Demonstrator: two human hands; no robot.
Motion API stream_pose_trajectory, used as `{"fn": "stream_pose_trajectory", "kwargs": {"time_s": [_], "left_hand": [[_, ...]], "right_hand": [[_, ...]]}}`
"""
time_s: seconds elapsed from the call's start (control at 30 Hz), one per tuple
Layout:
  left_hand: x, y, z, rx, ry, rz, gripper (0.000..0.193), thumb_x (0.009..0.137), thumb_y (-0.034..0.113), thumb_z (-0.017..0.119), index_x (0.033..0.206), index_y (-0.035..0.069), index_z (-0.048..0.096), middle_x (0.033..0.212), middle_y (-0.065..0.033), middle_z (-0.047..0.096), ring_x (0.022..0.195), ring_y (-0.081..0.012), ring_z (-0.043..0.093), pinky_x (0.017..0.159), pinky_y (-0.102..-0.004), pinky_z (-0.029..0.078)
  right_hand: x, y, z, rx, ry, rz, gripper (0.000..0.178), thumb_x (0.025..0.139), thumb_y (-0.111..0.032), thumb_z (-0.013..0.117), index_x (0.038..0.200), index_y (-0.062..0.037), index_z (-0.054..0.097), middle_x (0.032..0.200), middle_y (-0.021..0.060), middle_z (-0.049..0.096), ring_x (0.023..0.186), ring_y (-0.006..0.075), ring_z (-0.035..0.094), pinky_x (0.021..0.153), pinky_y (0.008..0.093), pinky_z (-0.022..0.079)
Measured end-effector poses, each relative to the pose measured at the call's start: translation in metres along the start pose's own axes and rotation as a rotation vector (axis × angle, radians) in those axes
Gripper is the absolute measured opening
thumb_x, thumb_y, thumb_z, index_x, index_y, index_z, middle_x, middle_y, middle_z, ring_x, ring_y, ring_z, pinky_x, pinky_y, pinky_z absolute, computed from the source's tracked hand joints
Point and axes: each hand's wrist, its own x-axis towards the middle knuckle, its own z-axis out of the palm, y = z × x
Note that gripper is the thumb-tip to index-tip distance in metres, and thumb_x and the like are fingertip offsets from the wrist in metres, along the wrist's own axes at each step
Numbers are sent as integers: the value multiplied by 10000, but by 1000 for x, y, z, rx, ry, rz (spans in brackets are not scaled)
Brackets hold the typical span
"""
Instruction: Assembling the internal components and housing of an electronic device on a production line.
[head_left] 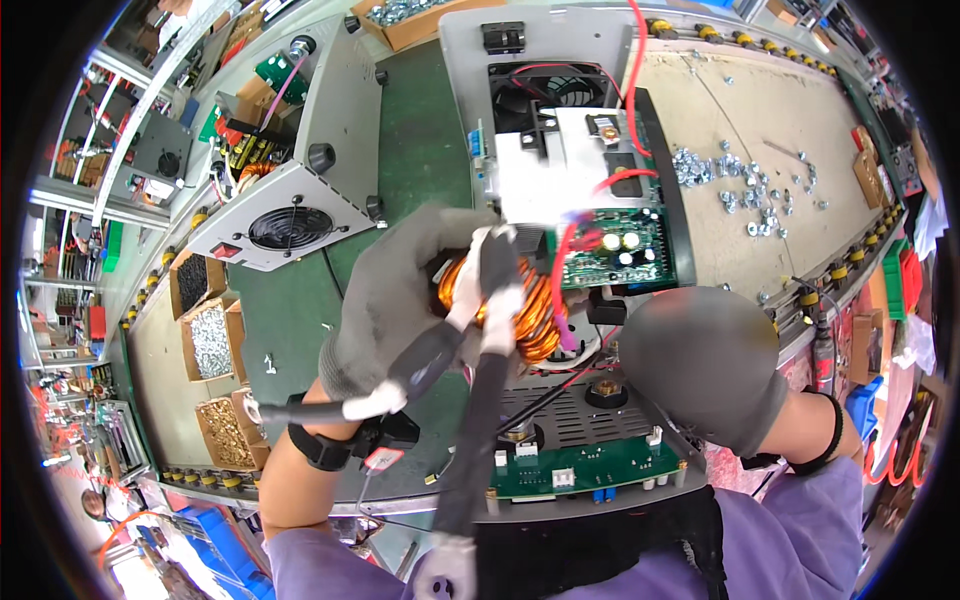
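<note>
Copper coil [520, 310] sits gripped in the gloved left hand [400, 300], cables [480, 400] trailing below; right hand [700, 365] looks clenched beside it, contents hidden. Tugged cables might snag the board [610, 250] just above.

Three open cardboard boxes [212, 340] of small fasteners stand in a row at left; another open carton [420, 25] of silver hardware sits far, top centre.

Grey knit gloves on left hand [395, 290] and right hand [705, 365]. Coil [525, 300]: copper-orange winding (pink lead). Circuit board [620, 250] green. Mat [420, 150] dark green. Sleeves [800, 540] lilac.
</note>
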Motion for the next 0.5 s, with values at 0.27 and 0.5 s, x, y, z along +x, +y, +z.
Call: {"fn": "stream_pose_trajectory", "kwargs": {"time_s": [0.27,0.5], "left_hand": [[-10,12,-17,91,-195,14,466,739,107,752,1166,-16,611,1126,-153,597,914,-249,599,788,-347,519],[-3,4,-19,34,-229,26,653,568,136,872,1149,2,608,1099,-95,610,974,-201,585,845,-324,496]], "right_hand": [[-8,2,42,253,378,-71,229,734,-145,614,947,-63,607,800,45,589,746,217,614,597,335,492],[-19,31,-23,307,475,-105,287,683,-102,628,970,-91,635,801,60,632,672,257,604,591,365,479]]}}
